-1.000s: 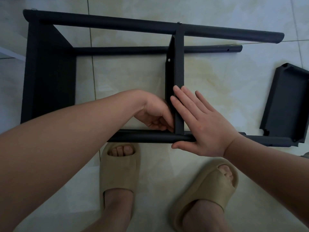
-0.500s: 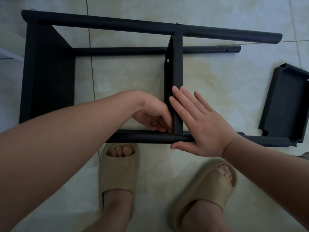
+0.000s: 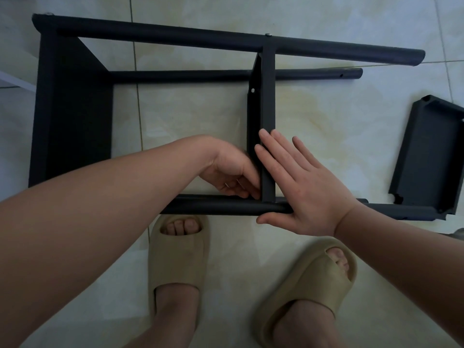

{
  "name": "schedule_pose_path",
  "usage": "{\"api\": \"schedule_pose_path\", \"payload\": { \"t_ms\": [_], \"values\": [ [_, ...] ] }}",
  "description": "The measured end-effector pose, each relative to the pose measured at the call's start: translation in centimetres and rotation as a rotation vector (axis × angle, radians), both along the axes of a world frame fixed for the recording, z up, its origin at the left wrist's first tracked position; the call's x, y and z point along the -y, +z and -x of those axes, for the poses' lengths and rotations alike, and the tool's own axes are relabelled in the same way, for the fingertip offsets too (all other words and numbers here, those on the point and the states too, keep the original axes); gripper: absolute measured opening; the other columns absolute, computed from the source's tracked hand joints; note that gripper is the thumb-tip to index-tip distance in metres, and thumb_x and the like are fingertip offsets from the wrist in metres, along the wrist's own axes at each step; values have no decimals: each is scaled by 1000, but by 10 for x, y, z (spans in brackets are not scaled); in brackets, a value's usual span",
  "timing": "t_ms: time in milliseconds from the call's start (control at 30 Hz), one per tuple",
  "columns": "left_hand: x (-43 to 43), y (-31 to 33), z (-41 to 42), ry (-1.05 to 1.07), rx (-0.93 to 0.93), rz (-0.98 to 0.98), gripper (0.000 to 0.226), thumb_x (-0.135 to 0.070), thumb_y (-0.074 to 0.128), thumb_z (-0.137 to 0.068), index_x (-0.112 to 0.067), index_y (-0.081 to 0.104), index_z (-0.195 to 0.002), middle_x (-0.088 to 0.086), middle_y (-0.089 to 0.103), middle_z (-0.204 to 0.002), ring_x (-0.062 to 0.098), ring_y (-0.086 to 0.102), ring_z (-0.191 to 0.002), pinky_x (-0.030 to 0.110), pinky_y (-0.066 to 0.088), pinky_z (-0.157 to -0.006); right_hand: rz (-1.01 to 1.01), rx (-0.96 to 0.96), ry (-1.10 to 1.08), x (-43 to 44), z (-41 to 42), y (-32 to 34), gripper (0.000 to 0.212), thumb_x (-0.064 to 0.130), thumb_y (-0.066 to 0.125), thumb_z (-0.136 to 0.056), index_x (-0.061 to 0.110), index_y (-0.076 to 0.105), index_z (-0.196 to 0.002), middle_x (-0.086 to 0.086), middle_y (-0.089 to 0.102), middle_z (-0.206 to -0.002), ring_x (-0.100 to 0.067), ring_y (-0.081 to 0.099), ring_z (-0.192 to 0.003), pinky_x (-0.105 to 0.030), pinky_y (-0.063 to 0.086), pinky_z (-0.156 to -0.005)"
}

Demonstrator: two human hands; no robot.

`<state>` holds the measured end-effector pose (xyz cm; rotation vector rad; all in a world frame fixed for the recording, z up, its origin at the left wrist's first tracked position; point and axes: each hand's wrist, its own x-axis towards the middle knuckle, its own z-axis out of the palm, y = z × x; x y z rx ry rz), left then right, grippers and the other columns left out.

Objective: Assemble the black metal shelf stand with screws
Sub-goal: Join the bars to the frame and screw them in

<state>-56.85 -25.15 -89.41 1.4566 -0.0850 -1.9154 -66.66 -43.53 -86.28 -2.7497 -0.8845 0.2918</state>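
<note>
The black metal shelf stand [image 3: 175, 36] lies on its side on the tiled floor, with one shelf panel [image 3: 75, 121] fixed at its left end. A middle shelf panel [image 3: 267, 96] stands across between the far pole and the near pole [image 3: 213, 205]. My right hand [image 3: 301, 192] presses flat against the right face of this panel, its fingers straight and its thumb below the near pole. My left hand [image 3: 231, 172] is curled in the inside corner where the panel meets the near pole. Its fingertips pinch at a small screw there, mostly hidden.
A loose black shelf panel [image 3: 434, 151] lies to the right, touching the end of the near pole. My feet in beige slippers [image 3: 178, 259] [image 3: 308, 277] stand just in front of the stand. Silver screw heads [image 3: 268, 34] show on the far pole.
Both hands stay at the same joint. Only the fingertips of my left hand shift slightly in the corner.
</note>
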Motion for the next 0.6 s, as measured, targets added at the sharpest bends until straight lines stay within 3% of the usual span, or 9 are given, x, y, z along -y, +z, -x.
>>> {"api": "schedule_pose_path", "payload": {
  "t_ms": [233, 333, 467, 600],
  "values": [
    [0, -2, 2, 65, -44, 10, 15, 1, 59, -92, -11, 66, -86, -1, 63, -70, 11, 56, -68, 20, 44, -64, 3, -2, 1, 0, 0, 0, 107, 77, 47, -89, 1, 19, -160, -17, 8, -169, -32, 6, -157, -57, 19, -123],
    [-2, -2, 3, 47, -46, 1, 13, -6, 58, -93, -14, 68, -90, -2, 65, -76, 11, 56, -71, 22, 43, -68, 1, 0, -1, 0, 0, 0, 107, 77, 47, -89, 1, 19, -159, -18, 9, -169, -32, 6, -157, -57, 19, -124],
    [0, -4, 5, 50, -12, 13, 15, -5, 59, -93, -15, 68, -86, -4, 65, -68, 8, 56, -65, 20, 44, -63, 0, 2, -1, 0, 0, -1, 107, 77, 46, -89, 1, 19, -160, -17, 9, -169, -32, 6, -157, -57, 18, -124],
    [-1, -4, 4, 120, -87, 33, 16, 3, 58, -91, -10, 67, -89, 3, 63, -77, 10, 59, -67, 20, 47, -65, -2, 3, -2, 0, 0, 0, 107, 77, 46, -89, 1, 19, -159, -17, 9, -169, -32, 6, -157, -57, 19, -124]
  ]
}}
